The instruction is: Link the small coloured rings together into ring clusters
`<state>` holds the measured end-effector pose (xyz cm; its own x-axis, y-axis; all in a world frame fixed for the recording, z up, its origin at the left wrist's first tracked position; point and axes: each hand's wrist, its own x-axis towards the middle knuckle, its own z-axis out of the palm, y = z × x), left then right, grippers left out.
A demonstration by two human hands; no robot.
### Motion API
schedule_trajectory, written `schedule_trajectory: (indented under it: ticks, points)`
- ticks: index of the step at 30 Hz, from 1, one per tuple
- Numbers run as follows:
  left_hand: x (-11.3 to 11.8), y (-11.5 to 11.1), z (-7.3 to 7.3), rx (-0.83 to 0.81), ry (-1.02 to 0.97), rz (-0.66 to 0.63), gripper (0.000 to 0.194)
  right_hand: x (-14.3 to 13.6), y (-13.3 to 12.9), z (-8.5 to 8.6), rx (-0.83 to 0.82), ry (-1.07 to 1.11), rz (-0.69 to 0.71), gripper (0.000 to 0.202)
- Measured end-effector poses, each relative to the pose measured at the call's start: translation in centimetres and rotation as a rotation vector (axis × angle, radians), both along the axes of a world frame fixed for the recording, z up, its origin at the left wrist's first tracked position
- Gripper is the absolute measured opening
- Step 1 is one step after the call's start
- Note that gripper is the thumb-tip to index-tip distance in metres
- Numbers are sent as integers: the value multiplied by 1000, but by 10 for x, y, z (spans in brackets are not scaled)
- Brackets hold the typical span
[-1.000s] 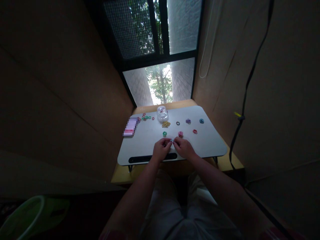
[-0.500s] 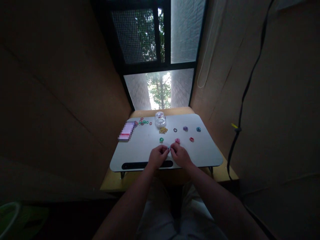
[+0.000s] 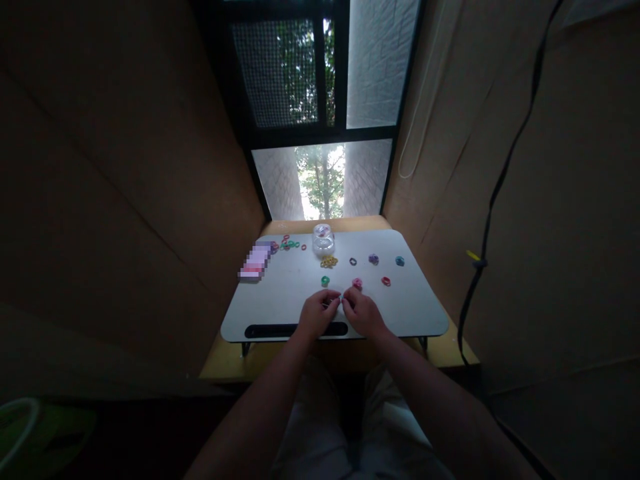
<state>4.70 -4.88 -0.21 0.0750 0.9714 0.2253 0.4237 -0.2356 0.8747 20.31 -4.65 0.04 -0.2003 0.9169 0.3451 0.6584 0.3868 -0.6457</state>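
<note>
My left hand [image 3: 319, 311] and my right hand [image 3: 363, 311] meet over the front middle of the white lap table [image 3: 405, 310]. Both are closed, thumb and finger pinched together, with the fingertips almost touching. Something small sits between them; it is too tiny and dim to name. Just beyond my right fingers lies a cluster of pink rings [image 3: 357, 283]. A green ring bundle [image 3: 325, 281] rests past my left hand, and red rings [image 3: 386, 281] lie to the right.
Farther back are yellow rings [image 3: 329, 262], a dark ring [image 3: 353, 261], a purple bundle [image 3: 373, 259], a teal bundle [image 3: 400, 261] and a clear jar [image 3: 323, 241]. Red and green rings [image 3: 290, 245] lie scattered near a blurred phone-like object [image 3: 256, 262]. A black slot [image 3: 270, 331] runs along the front edge.
The view has shifted slightly. My hands stay pinched together at the same place, with the fingertips a little differently set; the rings on the table have not moved.
</note>
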Motion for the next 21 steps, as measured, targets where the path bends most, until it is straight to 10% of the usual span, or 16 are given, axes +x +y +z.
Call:
schedule_trajectory:
  ticks: [21]
  points:
    - [0,-2,3,13,51,53,21,-1,1,-3,16,-35,5,9]
